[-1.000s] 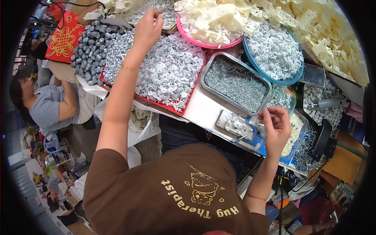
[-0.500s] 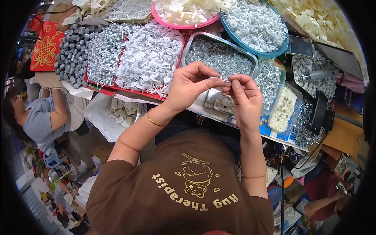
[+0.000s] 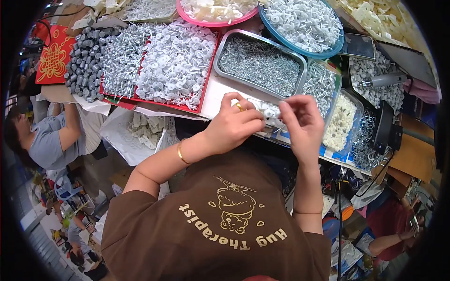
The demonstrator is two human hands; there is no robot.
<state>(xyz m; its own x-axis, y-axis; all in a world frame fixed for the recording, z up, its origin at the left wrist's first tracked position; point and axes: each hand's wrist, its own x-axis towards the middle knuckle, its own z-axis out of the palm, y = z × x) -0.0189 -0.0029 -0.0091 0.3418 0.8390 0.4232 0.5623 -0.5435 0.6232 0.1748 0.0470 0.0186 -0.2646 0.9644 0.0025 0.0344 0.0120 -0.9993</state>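
Observation:
My left hand is over the table's near edge, its fingers curled inward and a gold ring on one of them. Whatever those fingers pinch, if anything, is hidden. Facing it, my right hand is bent with thumb and fingers drawn together; its grip is too small to make out. Between the two hands is a small white plastic piece with metal parts, close to the right thumb. Just beyond them stands a metal tray of small silver screws.
To the left, a red tray holds white round-headed pieces and metal pins beside grey cylinders. Pink and blue basins stand behind. A clear tub of cream bits and metal hooks lie right. Another person sits left.
My hands have come apart from a fingertip-to-fingertip pinch and dropped slightly toward me. My left hand has rolled so that its back and ring show.

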